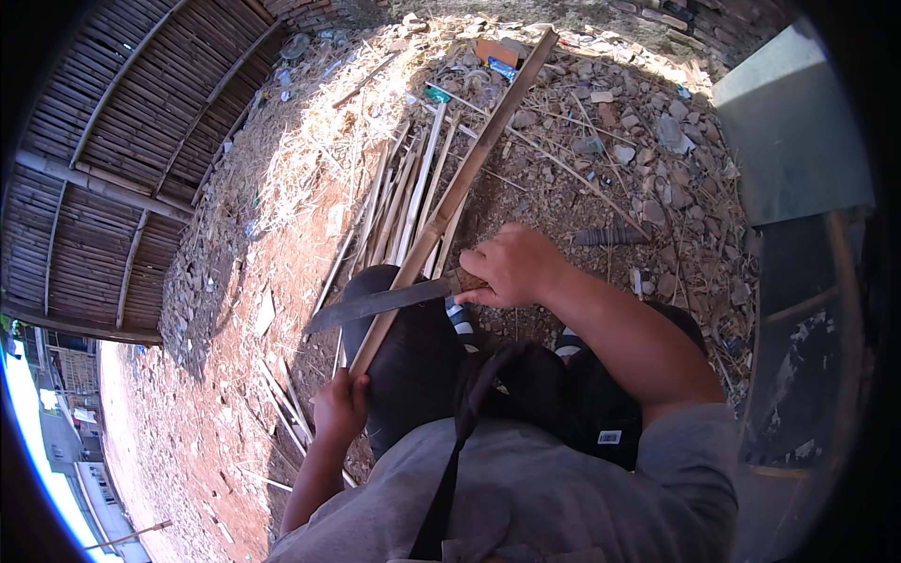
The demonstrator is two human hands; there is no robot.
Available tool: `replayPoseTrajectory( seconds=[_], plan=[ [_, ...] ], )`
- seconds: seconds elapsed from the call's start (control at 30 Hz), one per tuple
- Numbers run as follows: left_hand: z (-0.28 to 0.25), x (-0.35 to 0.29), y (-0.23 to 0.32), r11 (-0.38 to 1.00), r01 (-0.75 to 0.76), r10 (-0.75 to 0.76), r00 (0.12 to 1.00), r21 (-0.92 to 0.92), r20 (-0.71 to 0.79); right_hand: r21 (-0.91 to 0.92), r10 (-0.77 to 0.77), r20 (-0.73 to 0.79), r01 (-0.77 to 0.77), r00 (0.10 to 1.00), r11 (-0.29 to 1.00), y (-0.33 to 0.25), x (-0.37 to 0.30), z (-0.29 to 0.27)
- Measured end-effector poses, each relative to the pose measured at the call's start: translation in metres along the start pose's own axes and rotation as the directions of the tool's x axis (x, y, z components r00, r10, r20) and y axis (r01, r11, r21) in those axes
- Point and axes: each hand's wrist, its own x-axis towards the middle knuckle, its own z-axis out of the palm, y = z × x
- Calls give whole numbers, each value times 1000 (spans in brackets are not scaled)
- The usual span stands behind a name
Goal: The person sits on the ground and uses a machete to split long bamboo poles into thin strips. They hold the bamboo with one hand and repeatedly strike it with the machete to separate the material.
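A long bamboo pole is held slanted across the left knee, its near end gripped in the closed left hand and its far end reaching out over the rubble-strewn ground. A broad-bladed knife is clasped by its wooden handle in the closed right hand, the blade laid across the pole just above the knee and pointing toward the person's left.

Several risks can be judged from this arrangement. The blade is set against the pole only a little way above the left hand, so a slip along the smooth bamboo skin could carry the edge down toward those fingers. The thigh lies directly beneath the contact point (only trouser cloth is seen between), and a stroke that breaks through suddenly could be driven into the leg. The pole is steadied at one end only; its far end could skid or roll on the loose stones, twisting the cut off line. Whether the edge is facing toward or away from the body cannot be told.

A bundle of split bamboo strips is lying on the ground just beyond the knee, beside the pole. Sharp splinters from such strips could be caught by a bare hand.
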Motion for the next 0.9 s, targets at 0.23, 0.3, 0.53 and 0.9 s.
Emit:
replayPoseTrajectory(
  seconds=[0.23,0.3,0.53,0.9],
  plan=[
    [-18,7,6,998,42,-44,996,36,72,48,529,-104,-527,842,849,72,-20,-17],
    [-12,6,5,999,24,-25,999,27,41,53,489,-108,-486,866,872,63,-16,-23],
    [-3,-3,2,999,31,-32,999,43,16,35,277,-62,-275,959,961,32,-11,-17],
    [5,-8,-2,997,-11,18,996,80,-85,94,416,58,-419,908,903,51,-17,-40]
  ],
)
